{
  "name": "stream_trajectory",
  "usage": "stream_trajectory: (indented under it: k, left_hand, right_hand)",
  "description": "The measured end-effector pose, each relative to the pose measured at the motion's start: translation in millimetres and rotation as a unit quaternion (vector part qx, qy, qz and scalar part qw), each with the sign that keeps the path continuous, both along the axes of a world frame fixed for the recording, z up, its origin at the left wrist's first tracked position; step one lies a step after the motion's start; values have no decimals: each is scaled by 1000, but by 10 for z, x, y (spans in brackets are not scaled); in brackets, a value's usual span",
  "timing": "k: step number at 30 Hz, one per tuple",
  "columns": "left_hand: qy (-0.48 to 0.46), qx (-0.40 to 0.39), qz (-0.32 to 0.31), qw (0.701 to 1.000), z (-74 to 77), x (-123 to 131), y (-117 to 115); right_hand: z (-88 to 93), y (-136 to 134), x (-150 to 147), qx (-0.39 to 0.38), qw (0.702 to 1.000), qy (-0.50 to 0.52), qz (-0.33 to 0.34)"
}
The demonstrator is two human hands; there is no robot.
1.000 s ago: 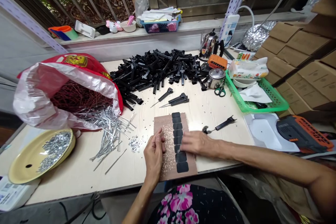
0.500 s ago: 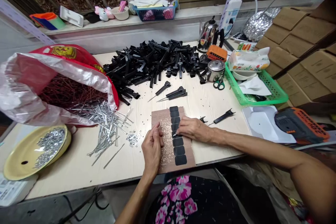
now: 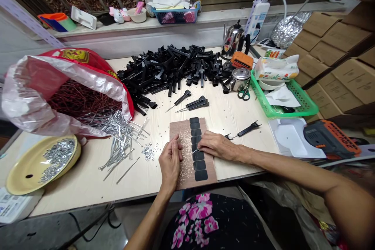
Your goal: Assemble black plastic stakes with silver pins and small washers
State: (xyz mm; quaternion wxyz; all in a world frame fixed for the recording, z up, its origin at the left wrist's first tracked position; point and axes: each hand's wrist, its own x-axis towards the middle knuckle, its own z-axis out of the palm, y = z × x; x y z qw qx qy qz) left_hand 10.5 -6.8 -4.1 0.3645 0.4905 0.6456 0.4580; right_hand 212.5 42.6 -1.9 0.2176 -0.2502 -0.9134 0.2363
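Note:
A brown board (image 3: 181, 127) lies near the table's front edge, with a row of black rounded pads (image 3: 200, 165) and pale crumbs on it. My right hand (image 3: 218, 146) rests over the pads, fingertips pinched on a small silvery piece (image 3: 197, 150), mostly hidden. Along the board's left side is my left hand (image 3: 170, 164), fingers curled and thumb pressed against them; anything inside is hidden. Beyond the board lie black plastic parts with thin metal rods (image 3: 197, 103). Another black forked part (image 3: 249, 129) is right of my right hand. Small metal pieces (image 3: 150, 151) are scattered to the left.
Black parts (image 3: 172, 66) are heaped at the back. Metal rods (image 3: 120, 140) spill from a red sack (image 3: 88, 55). A yellow bowl (image 3: 17, 172) holds small metal pieces. At right are a green basket (image 3: 265, 103), scissors (image 3: 244, 93), an orange-black battery tool (image 3: 331, 138) and cartons (image 3: 345, 82).
The camera view has shifted slightly. Both hands stay at nearly the same spots on the board, and the silvery piece at my right fingertips shows at a slightly different angle.

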Motion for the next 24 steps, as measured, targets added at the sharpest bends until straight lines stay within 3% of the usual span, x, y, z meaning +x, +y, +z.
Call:
stream_trajectory:
  k: [5,10,13,16,19,24]
  left_hand:
    - [4,-5,2,1000,1,-9,-21]
    - [6,-22,12,1000,6,-51,-35]
    - [-7,-21,12,1000,8,-42,-35]
    - [-29,-27,11,999,37,-49,-40]
    - [-12,-21,30,999,92,-183,-19]
    - [206,55,108,971,204,-738,134]
  right_hand:
    - [30,44,32,-43,999,-2,-15]
    - [244,199,473,-88,989,-105,-51]
    - [405,388,627,-31,980,-176,-86]
    - [433,672,414,81,973,-163,-139]
    - [280,1024,-36,148,964,-160,-153]
    - [-48,1504,-572,181,954,-220,-90]
